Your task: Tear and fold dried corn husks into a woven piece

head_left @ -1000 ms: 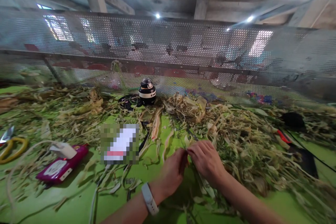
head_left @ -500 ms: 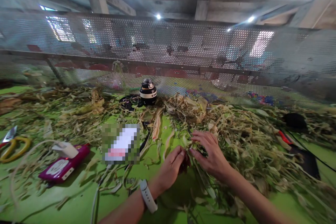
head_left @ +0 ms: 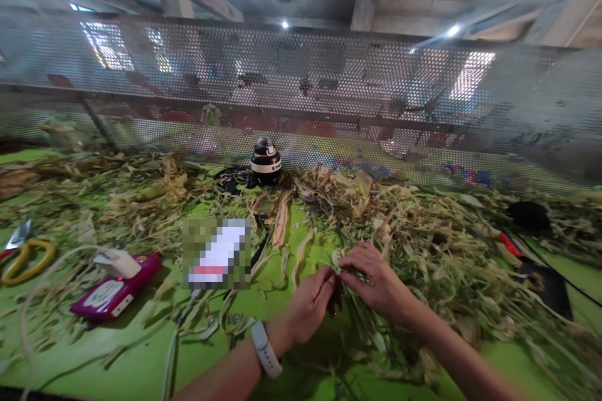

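Note:
My left hand, with a white wristband on the wrist, is closed around a dark red, petal-like thing that shows just below its fingers. Most of that thing is hidden by the hand. Close by on the right, my right hand has thumb and fingers pinched together, almost touching the left fingertips. What lies in that pinch is too small to make out. Beyond the fingertips is a pale green leaf piece. Long green leaves and stalks lie under the right hand.
Withered leaves spread over the green table. To the left are a pixelated phone, a magenta power bank with a white plug, and yellow-handled scissors. A black jar stands before the perforated metal screen.
My right hand's fingers, spread half a second ago, have closed into a pinch beside the left hand. The left hand keeps its hold on the dark red thing.

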`<state>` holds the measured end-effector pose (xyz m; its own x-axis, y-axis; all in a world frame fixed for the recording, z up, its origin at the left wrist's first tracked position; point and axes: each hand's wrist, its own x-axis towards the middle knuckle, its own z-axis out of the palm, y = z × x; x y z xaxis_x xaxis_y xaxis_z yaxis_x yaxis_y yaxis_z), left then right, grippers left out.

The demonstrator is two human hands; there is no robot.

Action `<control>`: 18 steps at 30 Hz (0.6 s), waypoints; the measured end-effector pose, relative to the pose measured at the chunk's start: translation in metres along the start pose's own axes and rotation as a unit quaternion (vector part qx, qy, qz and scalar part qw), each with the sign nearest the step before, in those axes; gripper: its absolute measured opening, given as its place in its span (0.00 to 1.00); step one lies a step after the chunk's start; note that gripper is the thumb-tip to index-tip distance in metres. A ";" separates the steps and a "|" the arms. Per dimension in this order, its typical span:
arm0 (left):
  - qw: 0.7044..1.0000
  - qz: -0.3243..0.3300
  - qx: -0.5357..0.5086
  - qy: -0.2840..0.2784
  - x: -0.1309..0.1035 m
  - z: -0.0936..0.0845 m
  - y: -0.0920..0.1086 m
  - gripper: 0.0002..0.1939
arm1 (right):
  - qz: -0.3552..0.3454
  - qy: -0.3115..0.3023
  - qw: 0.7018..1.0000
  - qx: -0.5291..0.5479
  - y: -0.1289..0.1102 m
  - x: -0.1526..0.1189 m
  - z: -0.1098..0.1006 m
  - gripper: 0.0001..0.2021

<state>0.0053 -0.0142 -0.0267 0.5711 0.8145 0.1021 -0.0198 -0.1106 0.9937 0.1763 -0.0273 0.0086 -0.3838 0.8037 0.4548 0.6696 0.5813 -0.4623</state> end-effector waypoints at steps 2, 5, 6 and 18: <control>1.000 0.002 0.005 -0.009 -0.001 0.000 0.001 0.15 | 0.014 -0.012 1.000 0.019 -0.002 0.001 -0.003 0.04; 1.000 0.014 0.024 0.003 -0.004 -0.001 0.003 0.15 | 0.031 -0.016 0.999 0.037 -0.003 0.002 -0.006 0.05; 0.999 0.020 0.036 0.007 -0.004 -0.001 0.004 0.15 | 0.032 -0.015 0.998 0.042 -0.003 0.002 -0.007 0.05; 0.999 0.025 0.040 -0.020 -0.004 -0.001 0.005 0.13 | -0.019 0.004 0.999 0.032 0.009 0.000 -0.002 0.08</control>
<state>0.0023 -0.0175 -0.0218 0.6026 0.7842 0.1480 0.0149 -0.1965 0.9804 0.1834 -0.0219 0.0059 -0.4027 0.7796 0.4796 0.6127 0.6189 -0.4915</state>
